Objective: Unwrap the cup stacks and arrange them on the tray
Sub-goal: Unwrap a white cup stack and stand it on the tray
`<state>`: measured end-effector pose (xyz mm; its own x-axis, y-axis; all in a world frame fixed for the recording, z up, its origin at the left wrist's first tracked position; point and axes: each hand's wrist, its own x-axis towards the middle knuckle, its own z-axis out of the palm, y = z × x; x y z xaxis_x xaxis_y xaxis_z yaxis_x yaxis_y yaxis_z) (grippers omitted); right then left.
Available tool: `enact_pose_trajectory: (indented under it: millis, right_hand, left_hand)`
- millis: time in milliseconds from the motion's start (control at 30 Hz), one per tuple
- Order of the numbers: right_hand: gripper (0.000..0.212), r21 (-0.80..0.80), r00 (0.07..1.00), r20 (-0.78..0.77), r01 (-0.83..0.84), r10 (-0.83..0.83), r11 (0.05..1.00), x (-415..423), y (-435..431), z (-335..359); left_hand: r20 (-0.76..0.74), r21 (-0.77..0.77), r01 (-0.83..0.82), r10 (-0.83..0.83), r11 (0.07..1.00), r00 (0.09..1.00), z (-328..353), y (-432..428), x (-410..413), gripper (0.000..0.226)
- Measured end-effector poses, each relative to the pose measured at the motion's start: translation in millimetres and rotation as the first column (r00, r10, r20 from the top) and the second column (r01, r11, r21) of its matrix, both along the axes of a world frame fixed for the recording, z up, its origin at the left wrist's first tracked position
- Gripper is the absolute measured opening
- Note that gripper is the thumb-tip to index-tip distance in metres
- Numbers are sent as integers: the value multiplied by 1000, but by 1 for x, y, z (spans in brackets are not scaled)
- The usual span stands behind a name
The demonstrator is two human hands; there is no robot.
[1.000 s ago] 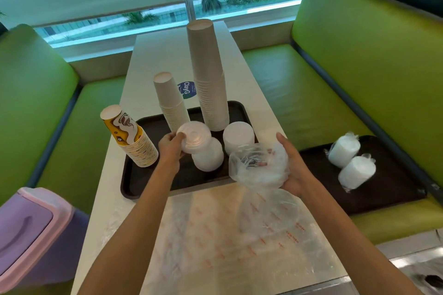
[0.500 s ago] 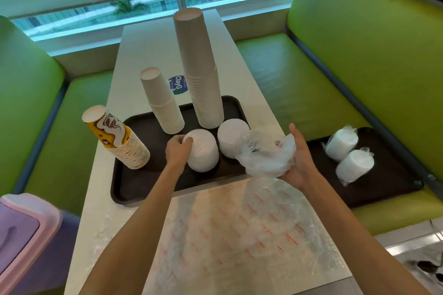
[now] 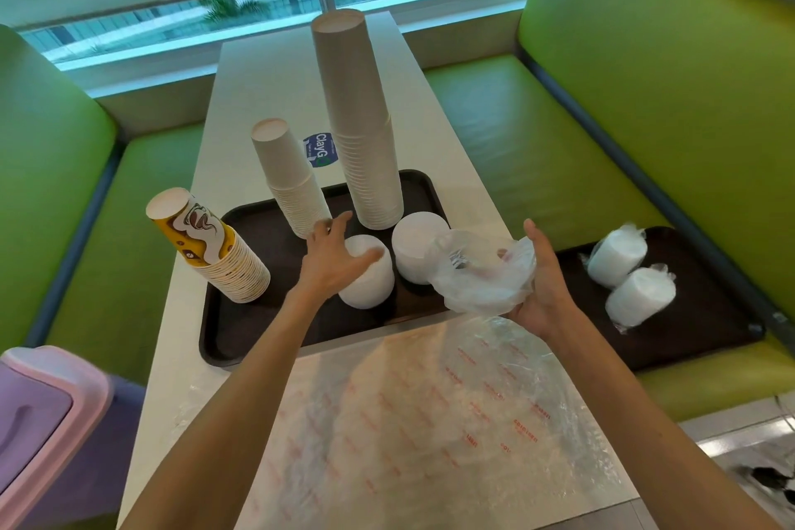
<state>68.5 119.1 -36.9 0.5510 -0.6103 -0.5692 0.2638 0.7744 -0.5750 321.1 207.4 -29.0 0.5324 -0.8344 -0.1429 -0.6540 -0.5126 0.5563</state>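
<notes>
A dark brown tray (image 3: 223,340) on the white table carries a tall plain cup stack (image 3: 365,142), a shorter plain stack (image 3: 292,176), a leaning yellow printed stack (image 3: 206,250) and two short white stacks. My left hand (image 3: 333,262) rests on the nearer white stack (image 3: 370,284), fingers spread and straight, thumb across its top. The other white stack (image 3: 413,245) stands just to its right. My right hand (image 3: 540,288) holds a crumpled clear plastic wrapper (image 3: 482,275) over the tray's right front corner.
A second dark tray (image 3: 710,323) lies on the green bench to the right with two wrapped white stacks (image 3: 617,256) (image 3: 641,301). A flat printed plastic sheet (image 3: 430,400) covers the near table. A purple bin with a pink lid (image 3: 38,422) stands at lower left.
My left hand brought the tilted white stack down onto the tray beside the other one, and its fingers have loosened. My right hand kept the wrapper and drifted slightly right.
</notes>
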Motion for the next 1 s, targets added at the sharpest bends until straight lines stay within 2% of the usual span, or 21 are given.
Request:
enact_pose_trajectory:
  millis: [100,233,367,533,700,833,1000]
  right_hand:
    - [90,-1,1000,-7,2,-2,1000,0,0,0]
    - [99,-10,1000,-23,-13,13,1000,1,3,1]
    - [100,-6,1000,-30,1,-1,1000,-1,4,1]
    - [83,3,999,-36,12,-12,1000,-4,8,5]
    - [71,24,999,-26,29,-28,999,-3,9,12]
    - [77,30,999,-24,33,-33,999,-3,10,14]
    - [73,35,998,-39,46,-44,998,-5,12,16]
  left_hand:
    - [78,248,133,-157,960,985,2,-4,1,101]
    - [103,369,94,-141,925,985,-6,-10,-2,112]
    - [117,382,32,-83,923,990,-13,-16,-6,109]
    - [105,377,49,-95,925,990,-14,-17,-8,96]
    - [70,367,75,-108,927,992,-15,-17,-7,94]
    - [52,359,76,-101,930,994,-14,-14,-5,103]
    - [62,386,115,-151,915,987,-17,-12,-5,117]
